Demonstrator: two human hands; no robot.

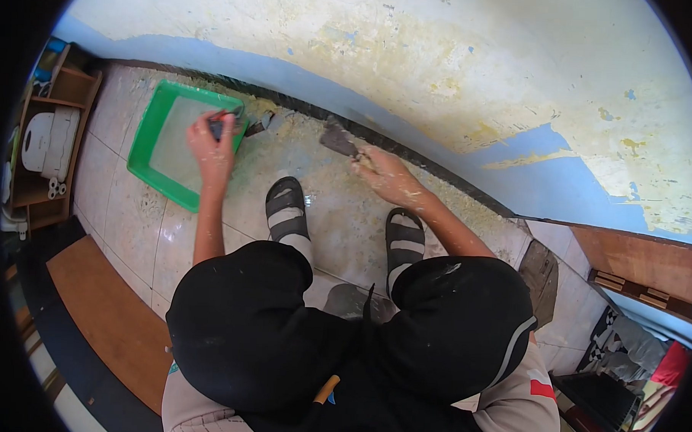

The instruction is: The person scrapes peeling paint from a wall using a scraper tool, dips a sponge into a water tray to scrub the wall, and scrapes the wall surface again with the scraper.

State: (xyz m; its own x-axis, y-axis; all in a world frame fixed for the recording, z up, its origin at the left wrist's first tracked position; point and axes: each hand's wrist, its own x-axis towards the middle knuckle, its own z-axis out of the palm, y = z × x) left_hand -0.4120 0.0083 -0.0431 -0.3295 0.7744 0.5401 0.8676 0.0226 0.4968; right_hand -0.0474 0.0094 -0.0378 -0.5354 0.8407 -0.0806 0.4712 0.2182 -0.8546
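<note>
My left hand (213, 147) is closed on a small dark and red object (218, 125) over the right side of a green tray (146, 144). What that object is, I cannot make out. My right hand (385, 175) grips the handle of a scraper (338, 140), its wide dark blade near the foot of the wall. Paint flecks dot both hands and forearms. Scraped paint debris (288, 134) lies on the floor tiles between the tray and the scraper.
The wall (442, 75) shows peeling paint in white, yellow and blue. A wooden shelf (76, 85) holding a white appliance (51, 141) stands at the left. My sandalled feet are below my hands. A flat wooden piece (538, 280) lies at the right.
</note>
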